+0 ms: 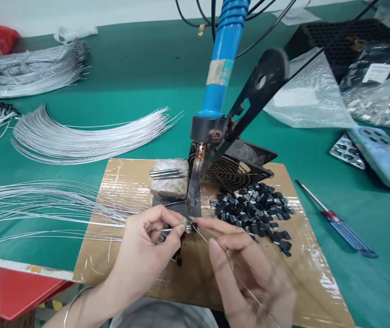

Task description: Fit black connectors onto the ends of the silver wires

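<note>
My left hand (147, 248) is closed in a pinch just below the soldering iron tip (191, 196). Between its thumb and forefinger is the end of a thin grey wire, with a small dark part at the fingertips that is partly hidden. My right hand (249, 269) is curled round a thin strand of solder wire (254, 297), which runs up to the same spot. Its forefinger reaches to the small dark part. The blue-handled soldering iron (218, 91) hangs tip down in a black stand (252, 100). Loose grey wires (109, 209) fan out left, passing behind my left hand.
A pile of small black connectors (252, 209) lies on the cardboard (304, 255). Behind the iron is a black fan (235, 168); left of it, a pale block (169, 182) bears thin metal rods. Wire bundles (78, 139), a screwdriver (345, 232) and a phone (382, 155) lie around.
</note>
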### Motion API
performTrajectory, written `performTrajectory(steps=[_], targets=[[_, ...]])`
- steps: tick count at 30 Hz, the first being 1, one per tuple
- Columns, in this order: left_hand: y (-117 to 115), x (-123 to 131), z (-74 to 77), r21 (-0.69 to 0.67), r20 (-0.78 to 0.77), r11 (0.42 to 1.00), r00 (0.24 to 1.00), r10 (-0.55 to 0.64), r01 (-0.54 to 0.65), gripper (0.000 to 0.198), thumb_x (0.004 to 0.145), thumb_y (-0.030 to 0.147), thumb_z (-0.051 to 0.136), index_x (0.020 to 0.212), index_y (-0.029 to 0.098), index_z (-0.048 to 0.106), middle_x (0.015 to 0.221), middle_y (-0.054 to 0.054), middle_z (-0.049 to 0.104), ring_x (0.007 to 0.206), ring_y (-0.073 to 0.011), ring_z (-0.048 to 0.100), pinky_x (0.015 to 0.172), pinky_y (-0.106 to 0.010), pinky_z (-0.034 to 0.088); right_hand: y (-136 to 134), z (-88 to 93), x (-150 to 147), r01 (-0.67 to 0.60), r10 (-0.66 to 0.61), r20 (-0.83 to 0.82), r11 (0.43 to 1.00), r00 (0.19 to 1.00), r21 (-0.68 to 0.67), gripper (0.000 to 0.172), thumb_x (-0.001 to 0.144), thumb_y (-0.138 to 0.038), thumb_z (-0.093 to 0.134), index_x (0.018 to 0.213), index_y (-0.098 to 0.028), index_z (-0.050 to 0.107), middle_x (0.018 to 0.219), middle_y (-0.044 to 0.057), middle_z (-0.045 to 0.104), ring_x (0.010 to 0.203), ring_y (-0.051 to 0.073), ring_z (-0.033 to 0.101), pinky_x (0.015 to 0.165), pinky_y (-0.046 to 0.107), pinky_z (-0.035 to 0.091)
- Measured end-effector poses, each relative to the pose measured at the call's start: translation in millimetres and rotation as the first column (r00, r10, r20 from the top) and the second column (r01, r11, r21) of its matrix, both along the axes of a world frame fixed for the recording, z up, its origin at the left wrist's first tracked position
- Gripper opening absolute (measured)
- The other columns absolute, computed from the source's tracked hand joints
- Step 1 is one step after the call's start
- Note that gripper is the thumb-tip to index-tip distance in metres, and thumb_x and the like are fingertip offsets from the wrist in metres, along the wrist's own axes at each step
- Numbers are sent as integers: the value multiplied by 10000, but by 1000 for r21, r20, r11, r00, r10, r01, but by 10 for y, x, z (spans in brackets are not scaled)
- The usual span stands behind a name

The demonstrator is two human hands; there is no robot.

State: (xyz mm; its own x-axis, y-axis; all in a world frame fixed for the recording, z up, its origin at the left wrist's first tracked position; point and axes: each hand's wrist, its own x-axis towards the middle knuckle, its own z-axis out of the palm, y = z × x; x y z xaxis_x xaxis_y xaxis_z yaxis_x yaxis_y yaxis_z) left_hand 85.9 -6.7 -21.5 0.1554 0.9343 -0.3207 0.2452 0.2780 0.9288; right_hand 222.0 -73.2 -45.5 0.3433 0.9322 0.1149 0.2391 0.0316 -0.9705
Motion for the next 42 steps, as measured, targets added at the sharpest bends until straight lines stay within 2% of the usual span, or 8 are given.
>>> performTrajectory(steps=[4,8,12,17,23,32,39,42], targets=[[18,9,-10,-15,24,1000,1000,20,-20,100,783,158,691,690,159,654,831,-43,759,712,-130,670,627,-195,496,2,-20,-22,14,-18,-64,997,998,-74,166,939,-250,599,777,-253,563,1117,11,764,1057,180,727,866,249,546],[27,7,-16,-18,28,1000,999,23,-22,102,784,146,695,691,161,656,817,-34,754,714,-126,672,636,-190,501,40,-21,-19,23,-33,-97,995,995,-100,192,930,-266,613,751,-239,549,1104,59,778,1068,202,736,804,240,582],[49,14,-13,-11,38,999,999,31,-31,109,777,144,699,676,156,659,791,-40,748,728,-141,679,651,-202,511,86,-50,21,4,-9,-97,999,995,-51,165,906,-206,642,755,-236,584,1080,86,791,1047,222,752,827,252,607],[78,39,-13,0,42,999,998,51,-51,109,764,151,704,665,149,659,779,-47,743,722,-148,672,651,-214,505,103,-131,90,-83,80,-87,996,993,-29,157,891,-154,660,788,-253,594,1125,40,786,1054,200,754,850,230,619],[84,43,-35,15,-6,998,998,59,-59,96,770,168,695,682,157,658,822,-44,745,654,-129,632,560,-211,457,118,-179,85,-50,47,-116,998,992,-27,154,897,-158,661,782,-237,596,1153,70,778,1081,212,744,880,261,621],[127,42,-31,-25,29,998,998,52,-51,94,796,183,701,714,169,657,857,-57,764,828,-210,703,714,-286,539,165,-147,50,-30,21,-206,999,978,-37,174,923,-165,651,776,-240,595,1141,49,785,1072,180,747,859,220,619],[141,28,1,-17,37,998,998,55,-54,109,798,195,711,708,171,654,853,-57,760,856,-236,714,727,-310,548,155,-140,49,-19,9,-209,999,978,-46,160,909,-182,671,774,-239,606,1146,66,782,1091,209,740,879,256,619],[143,28,0,-18,34,999,998,49,-48,101,799,191,710,714,171,660,860,-54,763,844,-227,712,722,-304,545,158,-144,48,-26,17,-201,999,979,-40,174,915,-167,664,772,-244,600,1147,44,783,1091,184,739,891,219,603]])
